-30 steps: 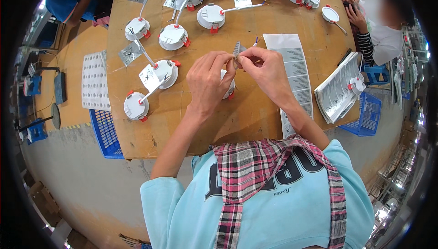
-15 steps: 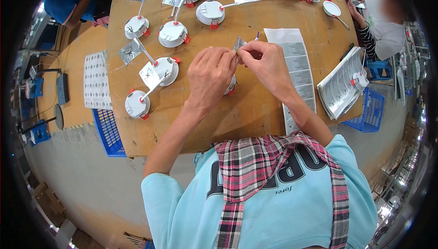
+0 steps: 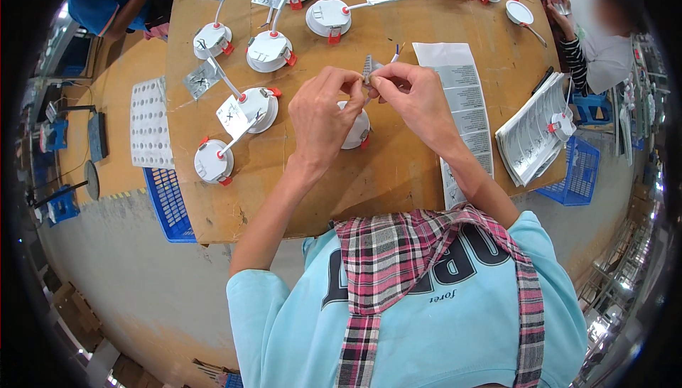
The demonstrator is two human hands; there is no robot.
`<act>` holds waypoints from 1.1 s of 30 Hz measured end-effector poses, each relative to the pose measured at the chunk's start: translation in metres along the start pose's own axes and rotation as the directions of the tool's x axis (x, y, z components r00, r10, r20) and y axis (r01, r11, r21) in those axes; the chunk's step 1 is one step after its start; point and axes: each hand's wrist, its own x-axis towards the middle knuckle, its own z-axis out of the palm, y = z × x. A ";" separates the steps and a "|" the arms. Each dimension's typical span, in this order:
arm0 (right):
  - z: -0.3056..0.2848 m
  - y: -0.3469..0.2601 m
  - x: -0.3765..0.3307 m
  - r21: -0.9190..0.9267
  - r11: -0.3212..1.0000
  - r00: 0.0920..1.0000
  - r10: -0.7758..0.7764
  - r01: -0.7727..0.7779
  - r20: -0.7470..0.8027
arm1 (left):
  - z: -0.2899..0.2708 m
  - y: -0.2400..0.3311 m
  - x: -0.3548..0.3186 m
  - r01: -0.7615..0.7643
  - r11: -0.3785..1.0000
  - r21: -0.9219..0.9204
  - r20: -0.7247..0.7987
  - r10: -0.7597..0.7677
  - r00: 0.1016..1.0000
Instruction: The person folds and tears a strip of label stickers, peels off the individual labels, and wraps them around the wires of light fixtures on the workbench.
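Observation:
Both hands meet over the middle of the table, fingertips pinched on a small silver label [image 3: 368, 66] that stands up between them. My left hand [image 3: 320, 112] is closed with thumb and forefinger at the label's lower left edge. My right hand [image 3: 418, 105] pinches it from the right. Below my hands lies a round white downlight [image 3: 357, 132] with a red clip, partly covered by my left hand. A cable end [image 3: 398, 52] with bare coloured wires sticks out behind my right fingers; how the label sits on the cable is hidden.
Several white downlights [image 3: 268, 52] with tagged cables lie left and at the back. A long printed label sheet [image 3: 465, 97] lies right, beside a stack of silver label sheets [image 3: 529, 132]. Blue baskets [image 3: 169, 203] stand below the table edge. Two people sit across the table.
My left fingers have shifted and opened out a little from the label, uncovering more of the downlight beneath. My right hand keeps its pinch nearly in place.

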 end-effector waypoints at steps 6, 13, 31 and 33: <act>-0.002 -0.002 0.000 0.113 0.992 0.998 0.062 -0.065 0.027 | -0.004 0.000 0.001 -0.035 0.999 0.004 0.008 0.035 0.999; -0.003 0.000 0.003 0.026 0.995 0.994 0.100 -0.101 0.033 | -0.007 0.000 0.004 -0.344 0.905 0.249 0.088 0.332 0.939; 0.000 0.004 0.002 0.108 0.993 0.997 0.050 -0.055 0.054 | -0.003 0.000 0.006 -0.247 0.947 0.208 0.028 0.246 0.969; -0.001 0.005 0.002 0.157 0.986 0.998 0.043 -0.051 0.051 | -0.003 0.001 0.007 -0.262 0.940 0.218 0.027 0.263 0.964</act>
